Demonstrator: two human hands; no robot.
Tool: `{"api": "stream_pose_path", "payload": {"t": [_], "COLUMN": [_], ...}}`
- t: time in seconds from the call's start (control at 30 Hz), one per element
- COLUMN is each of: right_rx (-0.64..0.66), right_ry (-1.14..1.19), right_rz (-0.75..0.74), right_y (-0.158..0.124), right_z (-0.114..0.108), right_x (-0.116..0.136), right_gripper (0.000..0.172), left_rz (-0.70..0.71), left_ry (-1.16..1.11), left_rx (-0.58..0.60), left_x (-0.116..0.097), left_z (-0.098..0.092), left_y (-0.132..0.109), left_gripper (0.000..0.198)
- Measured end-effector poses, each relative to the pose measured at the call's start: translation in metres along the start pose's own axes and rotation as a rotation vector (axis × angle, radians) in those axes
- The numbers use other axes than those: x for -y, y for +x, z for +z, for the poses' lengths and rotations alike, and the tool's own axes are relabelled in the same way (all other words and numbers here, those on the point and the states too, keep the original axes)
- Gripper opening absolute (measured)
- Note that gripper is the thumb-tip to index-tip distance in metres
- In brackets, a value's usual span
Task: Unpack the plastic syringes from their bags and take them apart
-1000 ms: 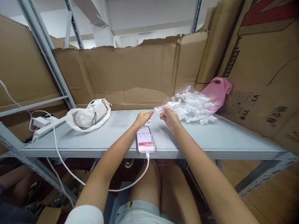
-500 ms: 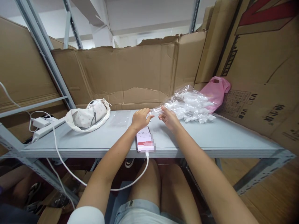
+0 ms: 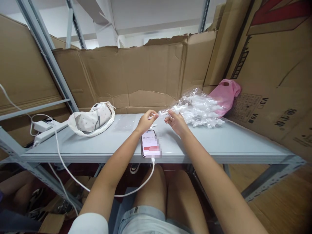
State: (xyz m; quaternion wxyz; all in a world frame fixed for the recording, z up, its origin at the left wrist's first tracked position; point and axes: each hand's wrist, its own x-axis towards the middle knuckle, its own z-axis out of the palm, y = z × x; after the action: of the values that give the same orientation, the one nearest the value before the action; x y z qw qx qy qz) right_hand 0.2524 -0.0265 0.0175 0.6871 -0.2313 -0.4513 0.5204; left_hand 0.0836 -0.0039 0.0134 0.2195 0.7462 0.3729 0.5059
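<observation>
A small clear bottle [image 3: 164, 113] with dark marks along its side and a white pointed top lies nearly level above the shelf. My right hand [image 3: 175, 121] grips it near the white top, which points right. At its left end is my left hand [image 3: 146, 120], fingers closed in a pinch on a small white piece [image 3: 151, 117] whose kind I cannot make out. Below the left fingers another small white piece [image 3: 153, 126] lies by the phone. Just right of my right hand, a clear plastic bag [image 3: 202, 109] holds several white pointed pieces.
A phone [image 3: 149, 144] with a running timer and a white charging cable [image 3: 136, 194] lies at the shelf's front edge. At left are a white cloth pouch [image 3: 91, 120] and a power strip [image 3: 48, 133]. A pink bag [image 3: 226, 94] and cardboard [image 3: 273, 97] stand right.
The bottle's white pointed top now shows beyond my right hand. My left hand has drawn slightly left and down, and a small white piece shows in its fingers.
</observation>
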Motion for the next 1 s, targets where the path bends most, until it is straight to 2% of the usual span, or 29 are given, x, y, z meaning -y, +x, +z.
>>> {"api": "stream_pose_path", "payload": {"t": [0.07,0.2,0.37,0.53,0.63,0.7,0.87,0.93,1.0], "right_rx": [-0.025,-0.007,0.021,-0.016,0.001,0.011,0.013,0.005,-0.004], "right_ry": [0.005,0.007,-0.002,0.025,0.017,0.008,0.016,0.023,0.039], "right_rz": [0.007,0.011,0.012,0.025,0.03,0.035,0.023,0.015,0.006], "right_y": [0.002,0.0,-0.004,-0.002,-0.002,-0.003,-0.006,-0.005,-0.004], "right_z": [-0.001,0.0,0.004,0.003,0.002,0.002,0.004,0.005,0.004], "right_x": [-0.001,0.0,0.003,0.001,0.002,0.003,0.005,0.005,0.004], "right_gripper": [0.048,0.049,0.046,0.043,0.044,0.044,0.045,0.045,0.047], "left_rz": [0.056,0.057,-0.097,0.001,0.035,0.01,-0.115,-0.16,-0.201], "left_ry": [0.085,0.091,-0.011,-0.072,-0.056,-0.046,-0.13,-0.197,-0.221], "left_rx": [-0.044,-0.015,0.005,0.0,-0.007,0.015,0.121,0.113,0.052], "left_x": [0.0,0.003,0.009,0.007,0.003,0.0,-0.002,-0.001,0.0], "left_z": [-0.001,-0.004,-0.003,0.002,0.0,-0.003,-0.006,-0.007,-0.01], "left_y": [-0.001,0.0,0.004,0.002,0.0,-0.001,0.003,0.006,0.007], "left_gripper": [0.029,0.019,0.047,0.026,0.027,0.023,0.043,0.05,0.057]}}
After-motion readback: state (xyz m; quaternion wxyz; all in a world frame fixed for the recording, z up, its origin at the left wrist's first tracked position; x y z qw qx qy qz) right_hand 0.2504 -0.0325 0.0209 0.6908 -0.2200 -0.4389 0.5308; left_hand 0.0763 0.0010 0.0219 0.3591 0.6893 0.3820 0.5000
